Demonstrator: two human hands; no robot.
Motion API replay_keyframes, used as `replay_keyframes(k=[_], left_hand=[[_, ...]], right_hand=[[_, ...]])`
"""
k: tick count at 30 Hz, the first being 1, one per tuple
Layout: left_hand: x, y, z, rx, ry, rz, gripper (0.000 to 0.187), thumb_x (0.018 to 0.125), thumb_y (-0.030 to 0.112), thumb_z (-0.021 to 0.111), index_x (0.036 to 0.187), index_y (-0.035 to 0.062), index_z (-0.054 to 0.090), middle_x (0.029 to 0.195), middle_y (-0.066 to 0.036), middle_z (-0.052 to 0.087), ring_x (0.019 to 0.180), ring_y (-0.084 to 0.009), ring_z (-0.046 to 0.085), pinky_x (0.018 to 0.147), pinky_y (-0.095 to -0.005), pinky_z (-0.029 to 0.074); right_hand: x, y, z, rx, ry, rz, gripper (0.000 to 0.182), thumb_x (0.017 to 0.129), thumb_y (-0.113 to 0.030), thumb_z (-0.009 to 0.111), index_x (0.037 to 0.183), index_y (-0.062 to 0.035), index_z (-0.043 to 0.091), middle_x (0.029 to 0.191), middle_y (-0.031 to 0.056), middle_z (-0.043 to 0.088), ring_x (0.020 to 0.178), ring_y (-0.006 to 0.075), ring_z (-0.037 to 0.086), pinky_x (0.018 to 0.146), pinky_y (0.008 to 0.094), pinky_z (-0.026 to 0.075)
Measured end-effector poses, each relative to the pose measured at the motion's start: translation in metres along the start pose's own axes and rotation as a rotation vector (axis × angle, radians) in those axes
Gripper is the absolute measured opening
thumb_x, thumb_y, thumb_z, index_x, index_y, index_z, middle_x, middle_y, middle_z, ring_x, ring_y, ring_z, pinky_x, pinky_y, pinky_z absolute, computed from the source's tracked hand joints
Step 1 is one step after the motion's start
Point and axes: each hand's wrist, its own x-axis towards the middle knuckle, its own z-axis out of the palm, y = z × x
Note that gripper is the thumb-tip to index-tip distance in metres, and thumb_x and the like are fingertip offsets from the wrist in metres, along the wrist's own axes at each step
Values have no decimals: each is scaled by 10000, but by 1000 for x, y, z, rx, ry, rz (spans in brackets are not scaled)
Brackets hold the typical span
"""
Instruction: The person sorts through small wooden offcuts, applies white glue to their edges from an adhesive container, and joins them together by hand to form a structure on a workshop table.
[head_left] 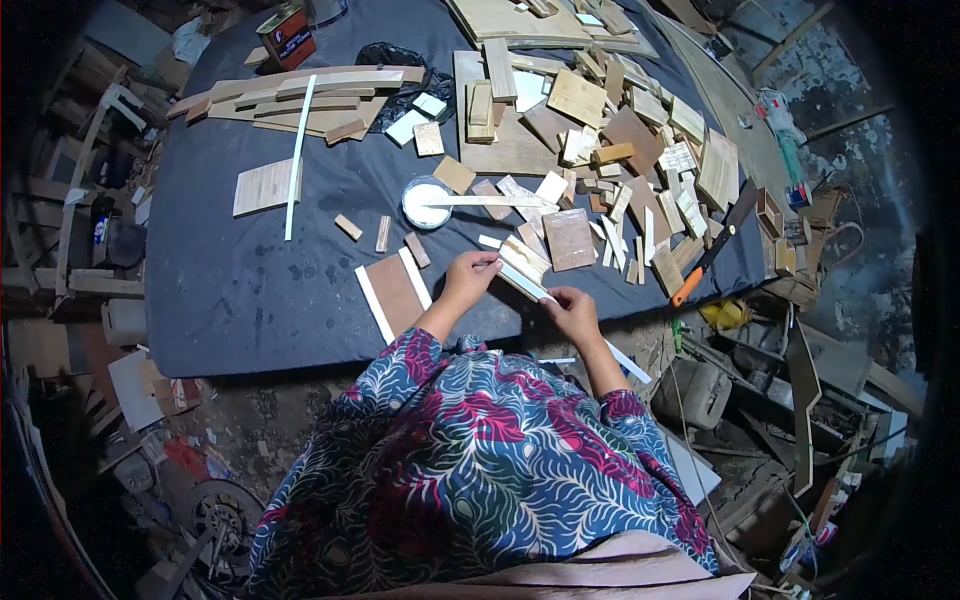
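Observation:
My left hand (470, 281) and my right hand (574, 313) pinch the two ends of a small wooden piece with a white strip (523, 281) along it, held at the table's front edge. Just behind it is a pale wood block (524, 258). Left of my left hand lies a brown panel (393, 297) with white strips on two sides, partly covered by my left forearm. A round tub of white paste (427, 203) stands behind my hands, with a flat wooden stick (490, 201) across its rim.
A pile of wood offcuts (620, 150) covers the table's right half. An orange-handled saw (704, 266) lies at the right edge. Long slats (300, 98), a dark red tin (286, 40) and a black plastic bag (400, 85) are at the back left.

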Motion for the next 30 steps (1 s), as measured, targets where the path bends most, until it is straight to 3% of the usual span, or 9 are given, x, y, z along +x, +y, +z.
replay_keyframes(k=[14,30], left_hand=[[1,1,-1,-76,-6,-30,213,762,134,653,914,-12,624,796,-78,635,675,-100,586,597,-213,458],[3,-2,-7,-125,-84,-45,227,782,103,627,968,-23,600,847,-67,628,697,-90,572,614,-211,457]], right_hand=[[-5,-30,-9,-230,52,-75,291,703,-258,670,925,-71,655,794,121,635,698,243,616,640,327,479],[-2,-8,0,-52,37,-13,222,700,-179,679,870,-38,658,778,137,640,662,214,618,616,290,472]])
